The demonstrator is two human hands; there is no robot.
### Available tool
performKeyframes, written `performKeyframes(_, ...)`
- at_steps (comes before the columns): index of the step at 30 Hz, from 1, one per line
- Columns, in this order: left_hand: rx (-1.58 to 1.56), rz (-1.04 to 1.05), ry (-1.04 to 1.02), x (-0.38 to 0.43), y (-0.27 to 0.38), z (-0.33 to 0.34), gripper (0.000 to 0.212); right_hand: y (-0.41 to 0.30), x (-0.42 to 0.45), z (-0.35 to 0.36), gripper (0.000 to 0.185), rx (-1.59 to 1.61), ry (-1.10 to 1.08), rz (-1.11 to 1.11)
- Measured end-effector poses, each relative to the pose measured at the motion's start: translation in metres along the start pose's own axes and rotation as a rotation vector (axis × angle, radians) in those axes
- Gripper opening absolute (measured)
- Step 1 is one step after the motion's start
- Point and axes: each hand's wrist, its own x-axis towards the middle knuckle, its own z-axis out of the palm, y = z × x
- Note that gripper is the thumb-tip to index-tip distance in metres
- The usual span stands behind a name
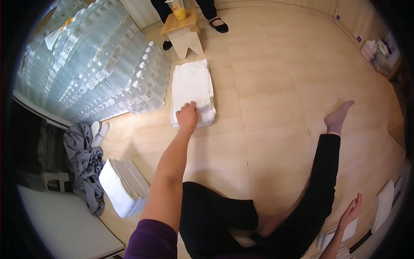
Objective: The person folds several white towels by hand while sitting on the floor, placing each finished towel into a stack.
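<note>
My left hand (pixel 188 116) reaches forward over the near end of a flat stack of folded white cloths (pixel 191 81) on the floor. Its fingers are curled and slightly blurred; whether they pinch the top cloth cannot be made out. Out to the right, my right hand (pixel 351 208) has its fingers extended and nothing in it. Below that hand lie more folded white cloths (pixel 350 230), partly hidden by the forearm. Left of my left forearm stands a tilted pile of neatly folded white cloths (pixel 124 186).
Wrapped clear plastic bottles (pixel 110 61) are piled at the left. Another person's black shoe (pixel 219 25) is beside a wooden stool (pixel 184 35) bearing a cup of yellow drink (pixel 179 13). Grey fabric (pixel 82 162) and slippers (pixel 101 133) lie left. My socked foot (pixel 338 114) extends right.
</note>
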Motion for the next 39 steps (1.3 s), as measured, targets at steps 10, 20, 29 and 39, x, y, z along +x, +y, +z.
performKeyframes(10, -0.941, 0.285, -0.156, -0.150, 0.142, -0.098, 0.029, -0.155, 0.015, 0.091, 0.030, 0.731, -0.339, -0.058)
performKeyframes(20, -0.822, 0.519, -0.505, -0.226, 0.160, -0.016, 0.026, -0.153, -0.069, 0.198, 0.029, 0.175, -0.448, -0.451)
performKeyframes(29, -0.444, 0.934, 0.010, -0.212, 0.156, -0.032, 0.026, -0.200, -0.071, 0.164, 0.018, 0.506, -0.834, -0.660)
performKeyframes(39, -0.330, 0.703, -0.094, -0.169, 0.037, -0.186, 0.019, -0.247, 0.011, 0.059, 0.025, 0.337, -0.739, -0.826)
